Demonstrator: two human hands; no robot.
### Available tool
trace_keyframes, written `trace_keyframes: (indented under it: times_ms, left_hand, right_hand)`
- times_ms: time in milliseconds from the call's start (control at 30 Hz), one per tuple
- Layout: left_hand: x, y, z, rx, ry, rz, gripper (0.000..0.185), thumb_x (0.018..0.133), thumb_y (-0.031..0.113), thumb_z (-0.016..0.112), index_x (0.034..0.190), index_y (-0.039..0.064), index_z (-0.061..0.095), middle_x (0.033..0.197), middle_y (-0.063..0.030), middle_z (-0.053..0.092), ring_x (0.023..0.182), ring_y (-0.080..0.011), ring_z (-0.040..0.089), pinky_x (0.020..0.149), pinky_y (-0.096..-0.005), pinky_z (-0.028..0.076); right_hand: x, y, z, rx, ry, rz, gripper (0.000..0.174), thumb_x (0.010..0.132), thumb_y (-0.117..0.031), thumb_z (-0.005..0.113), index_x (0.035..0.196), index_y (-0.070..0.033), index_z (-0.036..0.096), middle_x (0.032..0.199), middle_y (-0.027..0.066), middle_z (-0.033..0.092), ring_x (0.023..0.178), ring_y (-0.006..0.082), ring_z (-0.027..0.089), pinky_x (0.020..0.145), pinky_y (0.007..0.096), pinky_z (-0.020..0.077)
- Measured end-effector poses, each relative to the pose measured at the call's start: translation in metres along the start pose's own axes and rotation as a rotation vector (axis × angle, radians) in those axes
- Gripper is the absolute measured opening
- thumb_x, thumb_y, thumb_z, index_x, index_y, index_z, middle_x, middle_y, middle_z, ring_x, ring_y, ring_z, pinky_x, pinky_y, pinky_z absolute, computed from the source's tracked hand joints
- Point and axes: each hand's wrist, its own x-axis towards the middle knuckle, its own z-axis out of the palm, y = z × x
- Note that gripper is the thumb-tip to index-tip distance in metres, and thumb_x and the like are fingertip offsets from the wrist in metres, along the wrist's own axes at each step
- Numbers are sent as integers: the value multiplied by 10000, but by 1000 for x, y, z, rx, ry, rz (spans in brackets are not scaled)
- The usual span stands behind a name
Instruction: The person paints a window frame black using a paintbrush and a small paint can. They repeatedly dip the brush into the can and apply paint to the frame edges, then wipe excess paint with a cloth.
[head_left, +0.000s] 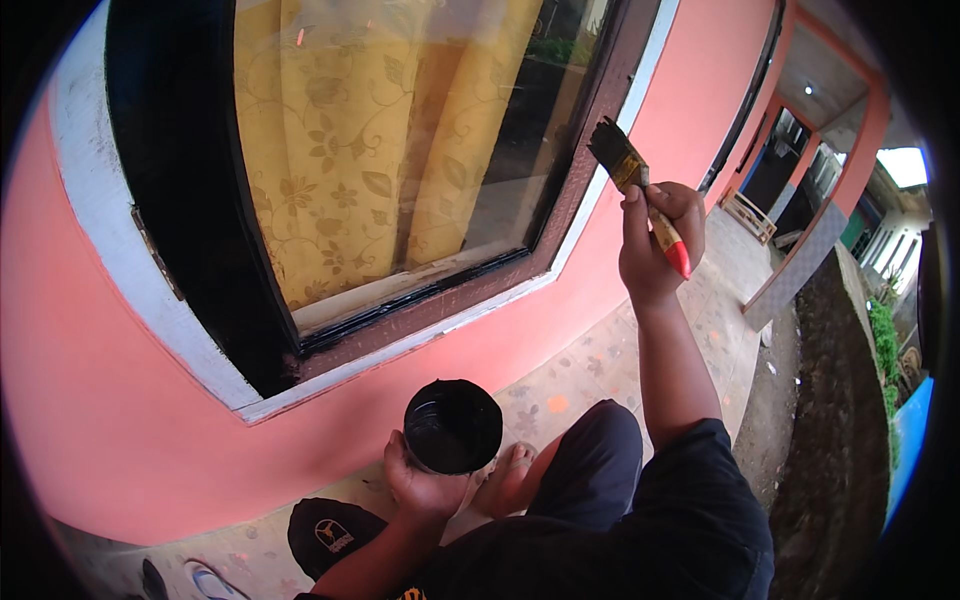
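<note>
My right hand (664, 240) grips a flat paintbrush (634, 172) by its wooden, red-ended handle. Dark paint coats the bristles, which are beside the right side of the window frame (574, 157); whether they touch it I cannot tell. Low in the middle, my left hand (427, 480) holds a round container (452, 426) with dark paint inside, below the window. The frame's left side is glossy black, while its bottom and right sides show brown. Black paint also lines the inner edge around the glass. A white border (341, 373) surrounds the frame.
Pink wall (337, 427) surrounds the window, with a yellow patterned curtain (337, 172) behind the glass. Sandals (214, 581) lie on the tiled floor (585, 367) at lower left. A tiled pillar (795, 262) and a soil strip (817, 420) are at right.
</note>
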Motion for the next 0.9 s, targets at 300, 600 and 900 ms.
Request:
trace_keyframes:
  times_ms: [300,600,900]
  left_hand:
    - [6,-4,0,59,122,9,648,992,575,344,1300,63,594,1203,-154,644,1014,-328,597,843,-479,478]
    - [7,-5,9,36,202,26,674,984,617,342,1273,66,602,1117,-161,673,870,-325,638,706,-438,536]
    - [3,-3,4,51,144,13,689,975,640,358,1299,80,595,1167,-133,661,974,-302,624,759,-451,519]
  right_hand:
    - [-7,-7,20,-16,64,-79,215,795,55,800,884,-13,617,887,139,658,767,229,666,633,307,527]
    - [-56,-22,19,38,-178,30,218,753,58,769,799,-22,572,826,134,610,681,262,653,549,337,522]
    - [-39,-32,0,49,-151,51,219,746,102,743,834,3,568,807,139,601,682,255,623,587,342,503]
